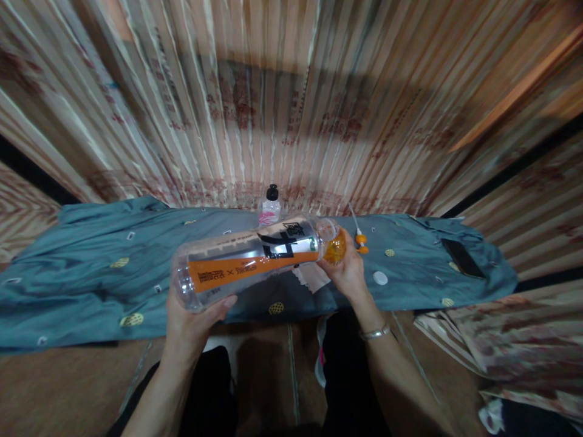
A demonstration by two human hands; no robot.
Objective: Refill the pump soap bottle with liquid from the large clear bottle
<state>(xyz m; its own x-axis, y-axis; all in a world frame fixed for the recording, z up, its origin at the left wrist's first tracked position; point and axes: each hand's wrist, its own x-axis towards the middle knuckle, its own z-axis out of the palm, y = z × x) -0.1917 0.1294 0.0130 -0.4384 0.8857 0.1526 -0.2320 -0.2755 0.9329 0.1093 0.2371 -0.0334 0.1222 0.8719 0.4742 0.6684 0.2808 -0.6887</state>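
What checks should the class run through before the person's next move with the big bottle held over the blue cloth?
1. Left hand supports the base of the bottle: ok.
2. Right hand at the neck, on the orange cap: ok.
3. Cap tight or loose: cannot tell.
4. Bottle level: not ok, it lies tilted, nearly sideways.
5. Small bottle on the blue cloth stands apart from the hands: ok.
6. Phone lies off to the right: ok.
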